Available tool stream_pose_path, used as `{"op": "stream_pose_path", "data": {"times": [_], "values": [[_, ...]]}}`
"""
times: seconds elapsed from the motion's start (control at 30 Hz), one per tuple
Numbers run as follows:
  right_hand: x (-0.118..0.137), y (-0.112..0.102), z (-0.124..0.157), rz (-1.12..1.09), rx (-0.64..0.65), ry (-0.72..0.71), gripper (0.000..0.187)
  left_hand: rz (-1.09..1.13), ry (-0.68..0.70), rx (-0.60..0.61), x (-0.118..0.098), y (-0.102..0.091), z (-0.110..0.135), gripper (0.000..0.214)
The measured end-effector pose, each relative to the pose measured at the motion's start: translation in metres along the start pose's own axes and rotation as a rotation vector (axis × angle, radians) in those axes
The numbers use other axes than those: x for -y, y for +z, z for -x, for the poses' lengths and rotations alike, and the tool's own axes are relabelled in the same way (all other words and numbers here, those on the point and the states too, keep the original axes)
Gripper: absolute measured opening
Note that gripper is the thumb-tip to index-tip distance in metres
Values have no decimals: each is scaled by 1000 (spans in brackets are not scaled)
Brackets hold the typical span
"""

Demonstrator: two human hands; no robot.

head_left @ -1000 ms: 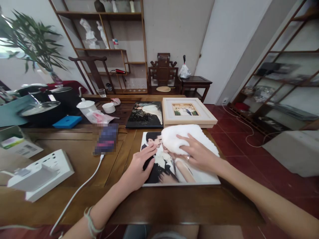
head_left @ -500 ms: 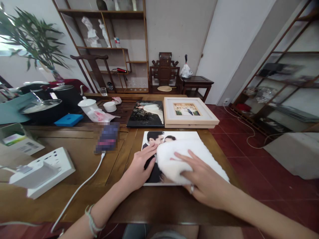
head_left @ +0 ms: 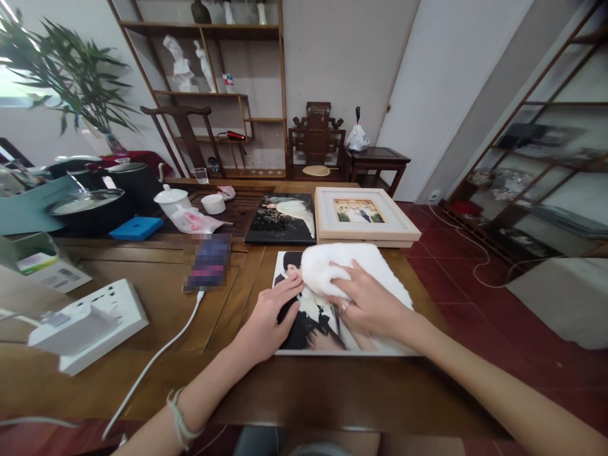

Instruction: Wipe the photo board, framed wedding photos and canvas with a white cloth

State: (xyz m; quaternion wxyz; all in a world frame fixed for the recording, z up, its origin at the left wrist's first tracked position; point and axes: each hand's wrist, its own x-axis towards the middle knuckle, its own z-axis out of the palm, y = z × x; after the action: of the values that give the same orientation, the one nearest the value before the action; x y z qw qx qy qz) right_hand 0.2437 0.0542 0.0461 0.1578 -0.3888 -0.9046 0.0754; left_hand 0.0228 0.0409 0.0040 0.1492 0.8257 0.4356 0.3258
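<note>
A photo panel (head_left: 323,326) lies flat near the table's front edge, showing a couple in black and white. On its left side rests my left hand (head_left: 270,316), fingers stretched out and touching the picture. My right hand (head_left: 373,301) grips a fluffy white cloth (head_left: 380,269), its fingers curled into the fabric. The cloth covers the panel's upper right part, reaching its far edge, and hides some of the picture. Behind the panel lie a dark photo panel (head_left: 280,218) and a pale wooden picture frame (head_left: 399,225) with a small picture in it.
To the left on the wooden table (head_left: 304,392) are a white power strip (head_left: 102,329), a phone-sized blurred item (head_left: 208,263) with a white cable, and a blue box (head_left: 136,228). Farther back stand a lidded white cup (head_left: 171,201) and dark pots (head_left: 88,206).
My right hand has moved the white cloth away from me, toward the panel's far edge. More of the picture's lower part now shows. My left hand stays on the panel.
</note>
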Motion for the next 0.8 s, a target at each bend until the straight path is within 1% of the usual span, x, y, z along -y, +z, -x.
{"op": "stream_pose_path", "data": {"times": [0.1,0.2,0.27,0.33,0.4,0.47,0.53,0.6,0.7,0.8], "values": [[25,-6,34,-63,61,39,29,-2,-11,7,1,1,0,34],[48,-13,62,-106,163,0,32,8,-9,2,1,2,1,34],[57,-16,73,-117,219,-58,35,11,-7,-5,1,2,1,34],[56,-17,77,-111,223,-76,37,11,-2,-10,1,2,2,33],[48,-15,74,-87,159,-29,33,11,-1,-10,1,2,2,34],[33,-12,65,-51,75,37,27,7,-8,-7,1,2,1,34],[16,-9,50,-8,11,85,24,1,-16,5,1,2,0,34],[0,-7,32,33,-34,109,25,3,-21,21,0,1,0,35],[-13,-5,3,75,-57,125,26,36,-37,37,-4,-3,0,37],[-7,0,-17,69,-18,103,28,115,-47,-25,-7,-9,3,44]]}}
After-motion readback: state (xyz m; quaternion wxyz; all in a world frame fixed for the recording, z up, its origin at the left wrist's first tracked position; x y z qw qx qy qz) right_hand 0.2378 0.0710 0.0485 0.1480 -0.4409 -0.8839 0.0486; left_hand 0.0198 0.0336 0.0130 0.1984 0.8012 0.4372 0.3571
